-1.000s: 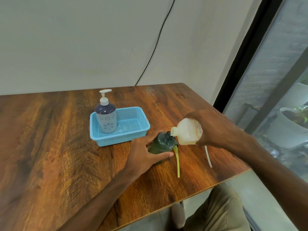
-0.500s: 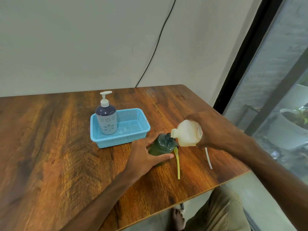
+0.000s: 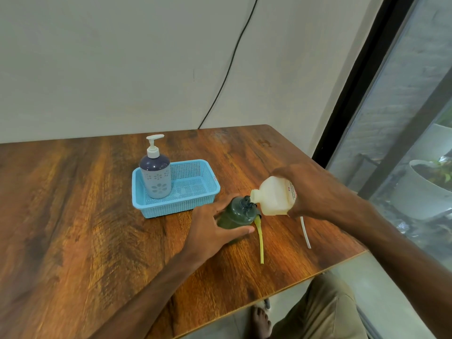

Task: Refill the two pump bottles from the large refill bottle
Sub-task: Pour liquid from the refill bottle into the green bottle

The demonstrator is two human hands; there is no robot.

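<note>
Steadies upright dark-green plastic pump bottle (image 3: 238, 214) near front right edge of wooden tabletop (image 3: 97, 228) in curled fingers of left hand (image 3: 210, 232) and tips cream plastic refill bottle (image 3: 272, 199), clamped in right hand (image 3: 315, 192), near-horizontal, mouth leftward against its neck.

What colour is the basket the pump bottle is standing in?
The basket is light blue, with perforated mesh walls; the head view shows it clearly.
</note>
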